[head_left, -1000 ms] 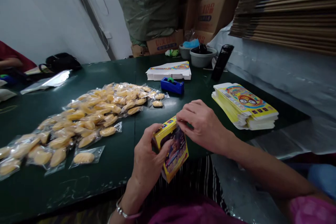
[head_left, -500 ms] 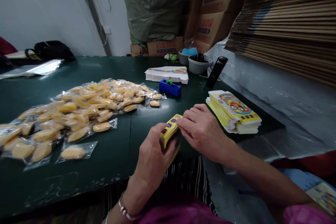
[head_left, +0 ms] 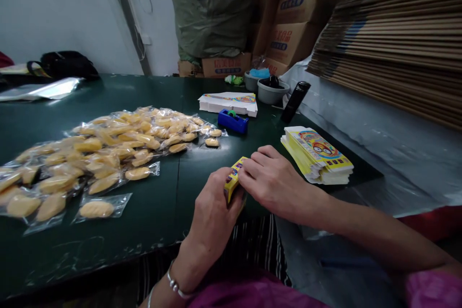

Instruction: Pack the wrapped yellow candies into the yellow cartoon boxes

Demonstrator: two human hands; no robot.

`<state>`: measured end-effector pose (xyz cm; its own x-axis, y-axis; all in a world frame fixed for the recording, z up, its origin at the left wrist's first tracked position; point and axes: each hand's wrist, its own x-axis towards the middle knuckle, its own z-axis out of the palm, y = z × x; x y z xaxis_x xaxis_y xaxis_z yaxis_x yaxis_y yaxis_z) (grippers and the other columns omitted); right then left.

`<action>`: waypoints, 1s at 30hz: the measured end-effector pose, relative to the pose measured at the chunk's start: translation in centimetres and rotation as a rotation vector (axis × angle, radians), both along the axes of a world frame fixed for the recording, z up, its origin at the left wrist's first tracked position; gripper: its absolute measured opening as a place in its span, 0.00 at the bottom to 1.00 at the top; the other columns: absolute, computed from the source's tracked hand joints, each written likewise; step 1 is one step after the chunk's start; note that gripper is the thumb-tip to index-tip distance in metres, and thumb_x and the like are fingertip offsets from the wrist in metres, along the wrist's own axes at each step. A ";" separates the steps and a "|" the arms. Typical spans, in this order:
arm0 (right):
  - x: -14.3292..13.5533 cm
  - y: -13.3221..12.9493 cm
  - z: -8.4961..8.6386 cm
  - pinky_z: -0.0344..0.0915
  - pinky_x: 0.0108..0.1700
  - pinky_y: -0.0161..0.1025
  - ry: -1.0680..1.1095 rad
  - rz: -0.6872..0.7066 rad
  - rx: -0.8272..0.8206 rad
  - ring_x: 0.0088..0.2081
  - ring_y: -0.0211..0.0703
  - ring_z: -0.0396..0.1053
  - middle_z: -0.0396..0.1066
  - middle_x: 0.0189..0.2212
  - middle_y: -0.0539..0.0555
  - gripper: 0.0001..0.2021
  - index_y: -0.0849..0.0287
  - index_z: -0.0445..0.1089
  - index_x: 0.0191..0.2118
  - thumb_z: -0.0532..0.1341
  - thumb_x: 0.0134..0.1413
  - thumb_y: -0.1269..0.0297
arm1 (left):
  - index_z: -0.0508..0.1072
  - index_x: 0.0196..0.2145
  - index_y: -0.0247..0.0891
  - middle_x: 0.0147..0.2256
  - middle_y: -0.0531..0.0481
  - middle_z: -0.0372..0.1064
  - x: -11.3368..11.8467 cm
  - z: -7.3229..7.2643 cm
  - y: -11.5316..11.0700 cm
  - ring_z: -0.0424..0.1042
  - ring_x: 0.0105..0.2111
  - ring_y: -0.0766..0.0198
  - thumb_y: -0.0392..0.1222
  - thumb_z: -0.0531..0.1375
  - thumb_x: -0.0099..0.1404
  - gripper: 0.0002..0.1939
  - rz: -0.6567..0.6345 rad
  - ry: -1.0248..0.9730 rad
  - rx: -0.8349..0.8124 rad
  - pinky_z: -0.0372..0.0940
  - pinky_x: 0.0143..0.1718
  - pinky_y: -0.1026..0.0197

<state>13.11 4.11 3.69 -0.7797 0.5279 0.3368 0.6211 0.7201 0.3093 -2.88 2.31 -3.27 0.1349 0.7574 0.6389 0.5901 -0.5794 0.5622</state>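
Yellow box (head_left: 232, 180), small and tilted, sits between both hands near the front edge of the green table (head_left: 140, 231). Taking it as the clock's centre, clear-wrapped pastries (head_left: 108, 149) spread from nine to ten o'clock, loosely heaped, probably so single packets lift off easily. The left hand (head_left: 212, 211) clamps the box between thumb and fingers, seemingly to steady it and leave its top exposed. At twelve lie white flat cartons (head_left: 227, 105), with a blue tape dispenser (head_left: 233, 121) just in front, likely placed for short reach. The right hand (head_left: 274, 183) has curled fingers bunched at the box's top end; whether they pinch anything is hidden. Yellow flat cartons (head_left: 319, 154) lie stacked towards two or three, presumably handy for the right hand.
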 end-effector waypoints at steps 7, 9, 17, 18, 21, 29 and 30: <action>-0.2 1.0 -2.2 0.53 0.41 0.46 0.140 -0.004 0.009 0.33 0.47 0.62 0.69 0.31 0.57 0.08 0.67 0.70 0.38 0.54 0.64 0.73 | 0.65 0.45 0.42 0.35 0.53 0.72 -0.3 -0.1 0.5 0.73 0.28 0.65 0.40 0.62 0.61 0.15 0.117 -0.114 -0.107 0.66 0.30 0.65; -0.4 1.2 -3.4 0.53 0.41 0.45 0.252 -0.033 -0.014 0.35 0.46 0.63 0.70 0.33 0.57 0.08 0.67 0.70 0.41 0.54 0.65 0.72 | 0.66 0.44 0.42 0.34 0.53 0.72 -0.6 -0.3 1.0 0.72 0.27 0.65 0.43 0.62 0.60 0.15 0.140 -0.146 -0.159 0.66 0.29 0.65; -1.8 0.1 -8.3 0.53 0.41 0.47 0.273 -0.146 -0.127 0.35 0.48 0.64 0.71 0.36 0.59 0.26 0.76 0.50 0.64 0.52 0.62 0.75 | 0.65 0.45 0.41 0.37 0.50 0.71 -2.2 -1.7 2.9 0.73 0.32 0.61 0.49 0.64 0.57 0.21 0.126 -0.362 -0.438 0.68 0.33 0.61; -1.6 -0.3 -8.7 0.53 0.40 0.47 0.252 -0.153 -0.149 0.34 0.48 0.64 0.71 0.36 0.59 0.27 0.75 0.49 0.65 0.52 0.62 0.75 | 0.65 0.45 0.41 0.37 0.50 0.71 -2.4 -1.8 3.0 0.73 0.33 0.62 0.49 0.64 0.57 0.21 0.116 -0.392 -0.454 0.68 0.34 0.61; -0.6 -1.4 -9.2 0.54 0.39 0.46 0.204 -0.129 -0.247 0.33 0.47 0.64 0.71 0.34 0.57 0.27 0.70 0.54 0.64 0.55 0.60 0.75 | 0.65 0.44 0.40 0.37 0.50 0.71 -2.8 -1.9 3.2 0.72 0.33 0.63 0.48 0.66 0.55 0.22 0.112 -0.467 -0.493 0.67 0.33 0.62; 1.9 0.9 -4.9 0.60 0.46 0.44 0.859 -0.021 -0.328 0.44 0.46 0.66 0.70 0.41 0.58 0.10 0.62 0.71 0.46 0.58 0.65 0.62 | 0.64 0.42 0.38 0.38 0.51 0.71 -3.0 -1.2 3.3 0.72 0.33 0.67 0.42 0.70 0.50 0.25 -0.085 -0.721 -0.624 0.68 0.33 0.66; 1.7 1.8 -4.6 0.61 0.48 0.43 0.920 0.000 -0.402 0.46 0.46 0.66 0.70 0.44 0.58 0.11 0.62 0.71 0.46 0.59 0.64 0.61 | 0.64 0.43 0.38 0.39 0.51 0.71 -2.9 -1.1 3.2 0.72 0.33 0.67 0.42 0.70 0.50 0.25 -0.113 -0.726 -0.641 0.69 0.33 0.67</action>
<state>14.82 5.96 -0.88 -0.3054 0.7349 0.6055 0.4964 0.6655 -0.5574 -5.82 5.51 -4.34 -0.0360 0.9971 0.0669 -0.0645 -0.0691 0.9955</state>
